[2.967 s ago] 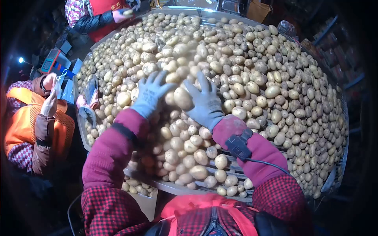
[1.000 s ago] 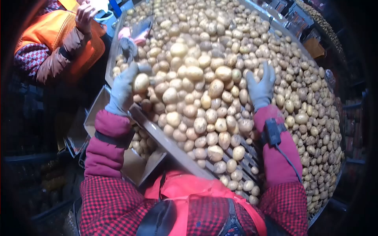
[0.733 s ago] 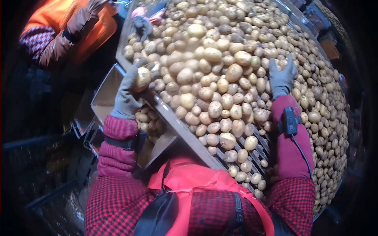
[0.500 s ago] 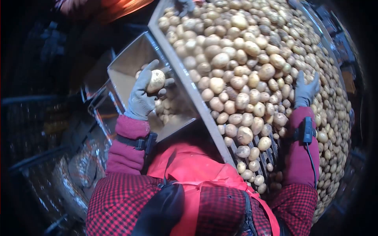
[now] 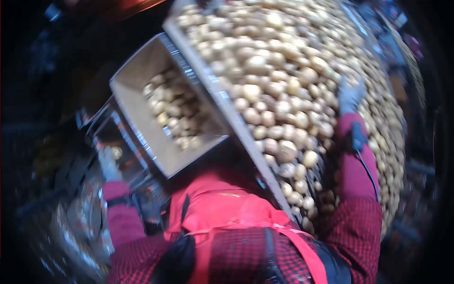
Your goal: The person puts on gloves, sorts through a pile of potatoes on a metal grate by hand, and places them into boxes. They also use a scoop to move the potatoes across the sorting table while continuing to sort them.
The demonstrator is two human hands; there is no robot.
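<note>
Head view, motion-blurred. Left grip (image 5: 109, 166) looks curled on a single potato (image 5: 116, 153), which sits at its fingertips. Carton (image 5: 130, 97), part-filled, just right of that grip and farther off; counter rim (image 5: 236, 124) and potato heap (image 5: 283, 90) beyond. Right grip (image 5: 351, 97) at the heap, fingers spread, nothing seen in it; contact unclear. Step, by my reading: holding one potato clear of heap and carton. Next move calls for a steady left hold.

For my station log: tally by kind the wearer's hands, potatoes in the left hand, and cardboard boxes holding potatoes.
Left hand and right hand: 2
Held potato: 1
Cardboard box holding loose potatoes: 1
Total: 4
</note>
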